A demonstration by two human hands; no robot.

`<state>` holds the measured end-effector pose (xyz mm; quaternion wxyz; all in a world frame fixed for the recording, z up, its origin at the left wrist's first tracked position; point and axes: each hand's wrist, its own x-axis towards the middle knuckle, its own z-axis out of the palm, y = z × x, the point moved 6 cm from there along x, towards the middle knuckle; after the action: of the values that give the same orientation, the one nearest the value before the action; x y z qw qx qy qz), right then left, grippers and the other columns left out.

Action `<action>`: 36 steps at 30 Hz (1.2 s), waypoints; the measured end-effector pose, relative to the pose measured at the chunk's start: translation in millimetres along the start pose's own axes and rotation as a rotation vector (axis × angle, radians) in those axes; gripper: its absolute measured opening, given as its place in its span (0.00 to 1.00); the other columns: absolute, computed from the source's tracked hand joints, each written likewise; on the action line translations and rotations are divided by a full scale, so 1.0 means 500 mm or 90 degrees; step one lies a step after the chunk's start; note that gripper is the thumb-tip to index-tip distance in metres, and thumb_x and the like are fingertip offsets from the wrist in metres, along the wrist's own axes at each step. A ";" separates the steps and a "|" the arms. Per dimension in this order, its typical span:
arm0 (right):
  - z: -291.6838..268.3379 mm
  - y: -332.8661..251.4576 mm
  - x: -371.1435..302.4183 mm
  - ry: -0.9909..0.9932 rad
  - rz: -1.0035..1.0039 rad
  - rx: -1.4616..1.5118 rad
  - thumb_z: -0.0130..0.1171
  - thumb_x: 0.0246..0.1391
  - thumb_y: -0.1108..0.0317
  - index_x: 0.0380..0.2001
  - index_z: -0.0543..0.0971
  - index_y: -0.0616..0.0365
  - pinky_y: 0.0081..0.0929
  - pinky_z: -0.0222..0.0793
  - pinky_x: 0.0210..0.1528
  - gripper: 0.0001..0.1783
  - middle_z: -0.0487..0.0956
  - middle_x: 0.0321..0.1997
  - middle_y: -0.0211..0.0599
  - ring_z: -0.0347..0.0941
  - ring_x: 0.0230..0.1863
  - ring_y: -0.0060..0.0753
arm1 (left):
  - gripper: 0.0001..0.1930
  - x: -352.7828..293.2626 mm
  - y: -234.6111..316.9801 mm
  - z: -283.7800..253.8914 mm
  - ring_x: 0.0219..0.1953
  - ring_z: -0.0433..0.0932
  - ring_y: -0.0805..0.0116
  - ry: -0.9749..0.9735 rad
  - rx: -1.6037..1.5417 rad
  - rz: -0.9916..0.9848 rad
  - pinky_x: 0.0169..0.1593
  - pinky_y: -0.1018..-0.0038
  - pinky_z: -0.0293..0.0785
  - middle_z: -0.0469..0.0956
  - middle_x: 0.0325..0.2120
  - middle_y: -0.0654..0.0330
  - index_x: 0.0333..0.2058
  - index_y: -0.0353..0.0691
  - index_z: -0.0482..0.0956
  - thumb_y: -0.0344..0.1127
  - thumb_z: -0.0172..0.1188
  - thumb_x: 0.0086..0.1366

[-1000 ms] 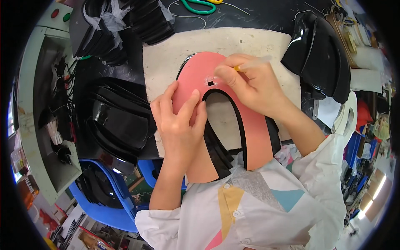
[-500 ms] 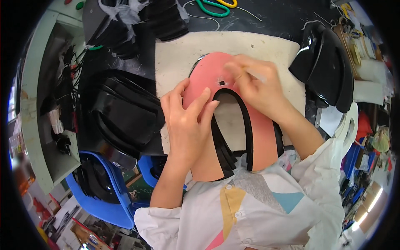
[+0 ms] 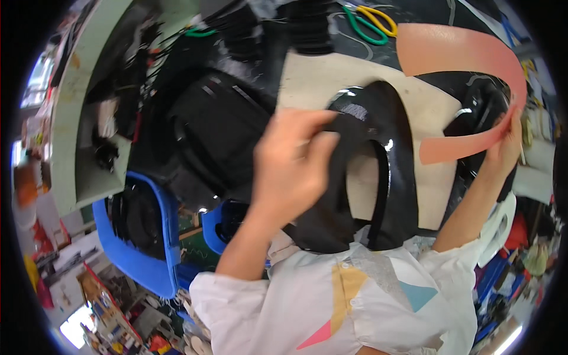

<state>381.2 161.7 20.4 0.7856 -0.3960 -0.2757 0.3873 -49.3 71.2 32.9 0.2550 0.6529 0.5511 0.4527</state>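
Dark worktable (image 3: 423,13), glossy black pieces grouped round its middle: one pile (image 3: 225,127) at left, another (image 3: 482,109) at right, a stack (image 3: 310,28) at the back; presumably set out so to be within arm's reach while the centre serves as work area. Pale board (image 3: 310,77) lies at that centre, perhaps to guard the tabletop or give a light ground for dark parts. Scissors (image 3: 368,26) with green and yellow handles rest beyond it. On the board, a black U-shaped piece (image 3: 399,171), arch away from the person, two legs toward the shirt; this orientation likely keeps the arch easy to get at. Pink U-shaped sheet (image 3: 455,50) is held up at the right, above the right-hand pile, apart from the black piece. Right hand (image 3: 506,142) grips it along one leg near the bend; an edge hold probably suits so thin a sheet. Left hand (image 3: 293,165) blurred: fingers curled, thumb and forefinger parted, nothing seen between; contact with the black leg cannot be told. Appearance: sheet smooth, salmon toward the bend, paler at the ends, curving in the air; black piece shiny, whitish speckled patch on its arch.
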 end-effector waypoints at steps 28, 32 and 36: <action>0.258 0.200 -0.294 -0.569 -0.109 -0.636 0.70 0.46 0.66 0.44 0.82 0.59 0.30 0.72 0.31 0.20 0.80 0.31 0.40 0.74 0.26 0.34 | 0.16 -0.074 -0.032 0.095 0.48 0.71 0.50 -0.038 0.272 0.040 0.49 0.62 0.71 0.74 0.52 0.45 0.40 0.43 0.86 0.31 0.72 0.49; 0.271 0.184 -0.301 -0.587 -0.313 -0.696 0.68 0.49 0.67 0.44 0.81 0.59 0.30 0.72 0.30 0.18 0.80 0.30 0.39 0.75 0.26 0.37 | 0.15 -0.074 -0.031 0.097 0.47 0.71 0.50 -0.028 0.252 0.038 0.48 0.62 0.72 0.74 0.51 0.45 0.38 0.41 0.86 0.30 0.72 0.48; 0.295 0.141 -0.305 -0.582 -0.382 -0.650 0.64 0.54 0.68 0.40 0.82 0.61 0.30 0.71 0.28 0.11 0.80 0.27 0.40 0.76 0.26 0.42 | 0.15 -0.076 -0.030 0.097 0.47 0.73 0.54 -0.002 0.267 0.041 0.47 0.65 0.72 0.77 0.50 0.49 0.39 0.42 0.87 0.29 0.71 0.49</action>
<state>161.2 123.1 21.0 0.3833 -0.4186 -0.8164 0.1062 -13.9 47.1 -13.8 0.0998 0.7099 0.6116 0.3347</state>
